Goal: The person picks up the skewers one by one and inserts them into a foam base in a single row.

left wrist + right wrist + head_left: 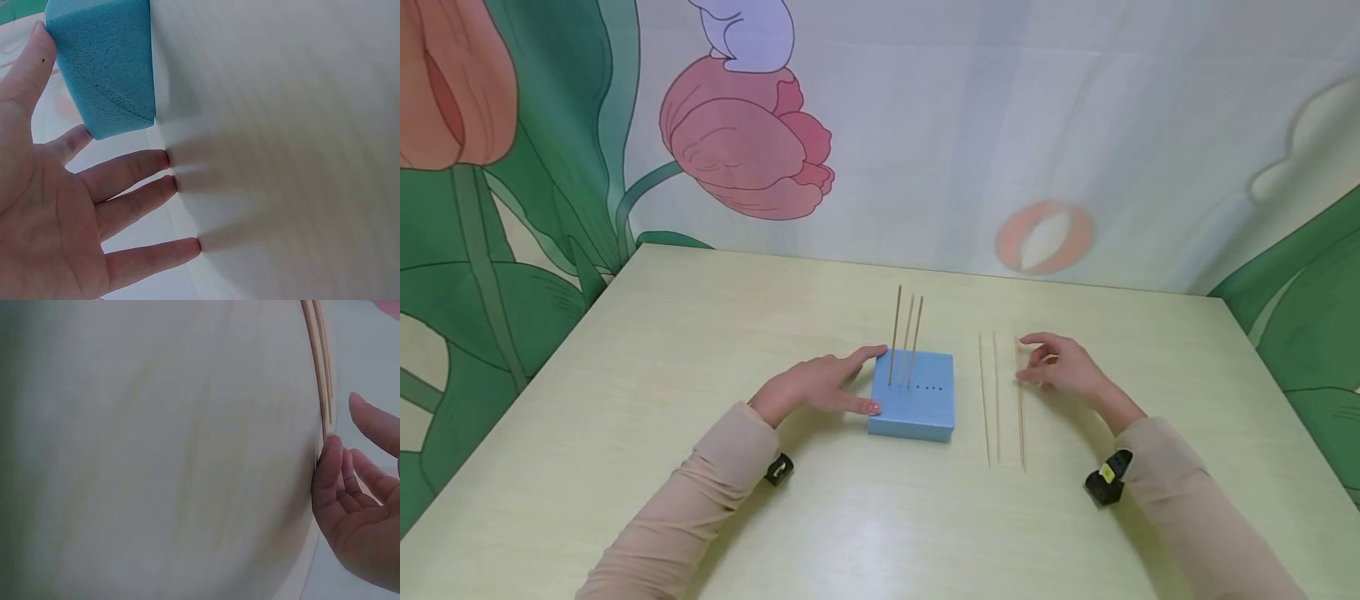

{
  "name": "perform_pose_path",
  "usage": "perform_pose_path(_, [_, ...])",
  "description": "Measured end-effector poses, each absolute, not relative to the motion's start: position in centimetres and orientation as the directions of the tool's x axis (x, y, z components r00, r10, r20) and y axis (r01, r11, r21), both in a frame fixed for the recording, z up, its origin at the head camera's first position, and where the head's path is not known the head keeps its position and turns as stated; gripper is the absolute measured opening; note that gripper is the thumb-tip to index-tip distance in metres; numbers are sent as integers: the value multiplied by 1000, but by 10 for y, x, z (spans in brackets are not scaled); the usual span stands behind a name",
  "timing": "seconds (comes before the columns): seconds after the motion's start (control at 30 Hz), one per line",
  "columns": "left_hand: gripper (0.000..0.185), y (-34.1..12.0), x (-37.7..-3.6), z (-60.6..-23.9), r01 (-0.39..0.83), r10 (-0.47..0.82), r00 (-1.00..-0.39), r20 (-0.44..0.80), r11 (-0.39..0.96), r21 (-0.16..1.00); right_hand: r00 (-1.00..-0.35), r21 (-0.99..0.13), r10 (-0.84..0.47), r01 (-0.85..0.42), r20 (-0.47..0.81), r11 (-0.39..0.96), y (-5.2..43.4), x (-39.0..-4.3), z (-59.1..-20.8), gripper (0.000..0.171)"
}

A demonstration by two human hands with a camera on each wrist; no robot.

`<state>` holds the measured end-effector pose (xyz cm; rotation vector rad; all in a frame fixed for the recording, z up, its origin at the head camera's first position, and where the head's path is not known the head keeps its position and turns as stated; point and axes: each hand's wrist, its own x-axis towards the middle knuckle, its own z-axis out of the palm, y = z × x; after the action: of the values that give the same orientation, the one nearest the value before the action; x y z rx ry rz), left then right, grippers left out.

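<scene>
Head view: pale yellow-green wooden desk (662, 350) against a tulip-print backdrop curtain (1075, 125). Square blue foam block (914, 397) sits mid-desk, three thin wooden skewers (904, 337) standing upright in its top, a row of empty holes to their right. Left hand (820, 386) braces the block's left side, thumb and forefinger against it, fingers straight. Three loose wooden sticks (1000, 400) lie flat just right of the block, long axes running from the near edge toward the far edge. Right hand (1063, 367) is nearer them, fingertips on the rightmost stick, loosely curled; no closed pinch visible. Left wrist view: open palm, thumb flat on the foam side, other fingertips on the desk. Right wrist view: fingertip (329, 450) touches the stick's end; grasp not confirmed.
</scene>
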<state>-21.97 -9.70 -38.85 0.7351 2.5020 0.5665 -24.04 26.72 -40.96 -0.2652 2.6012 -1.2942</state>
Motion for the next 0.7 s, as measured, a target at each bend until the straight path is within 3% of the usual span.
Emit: perform_pose_path(0.7, [87,-97,-218,-389,393,584,-750,-311,772,500,-907,-734,-362,-95,-215,673,278,-264,-415,79])
